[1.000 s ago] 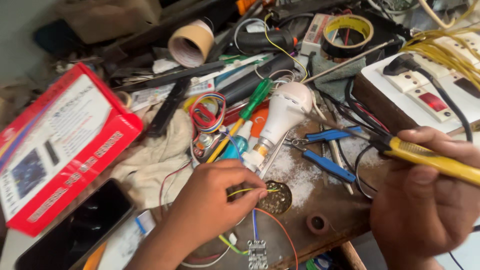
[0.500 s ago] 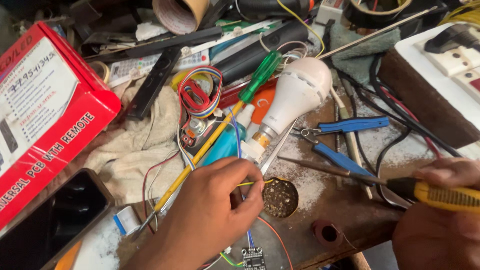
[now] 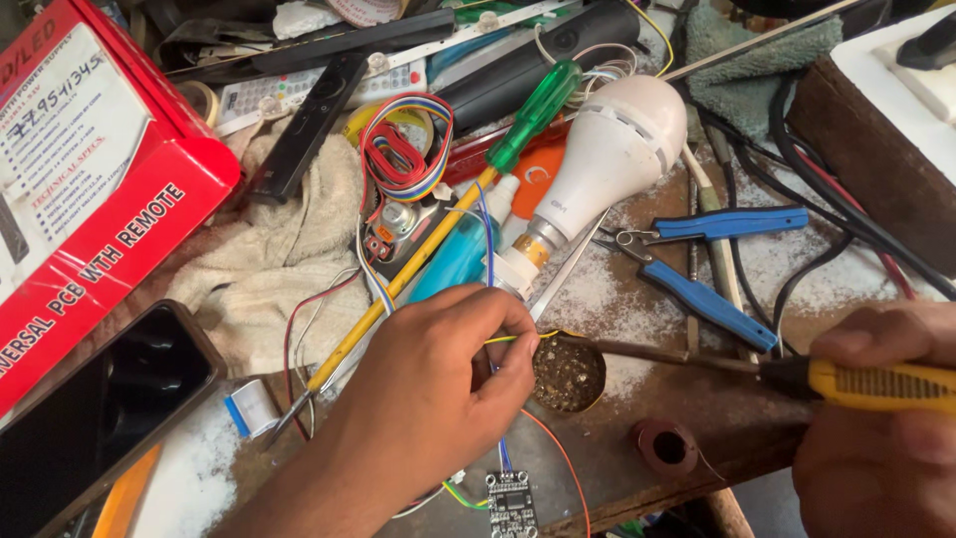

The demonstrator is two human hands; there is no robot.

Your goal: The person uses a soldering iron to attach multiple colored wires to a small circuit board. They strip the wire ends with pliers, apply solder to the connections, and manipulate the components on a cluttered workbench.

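The left hand [image 3: 438, 384] reaches in from the bottom edge, fingers curled and pinched shut on a thin yellow wire [image 3: 518, 337] just above a small round tin [image 3: 569, 374] of dark, crusted stuff. The right hand [image 3: 881, 438], cut off at the lower right corner, is clenched around the yellow handle of a soldering iron [image 3: 797, 374], whose dark shaft lies nearly level with its tip over the tin's rim; whether the tip touches the wire cannot be made out, since the left fingers cover that spot. Below the left hand a small circuit board [image 3: 511, 501] lies with blue and orange leads, partly hidden by the wrist. Further out on the scuffed, powder-dusted wooden surface [image 3: 677, 418] lie blue-handled pliers [image 3: 697, 264], a white bulb [image 3: 593, 174], a green-handled screwdriver [image 3: 448, 219], a beige cloth [image 3: 279, 269], a dark phone [image 3: 95, 399] and a red box [image 3: 90, 189], the last two cut off at the left.
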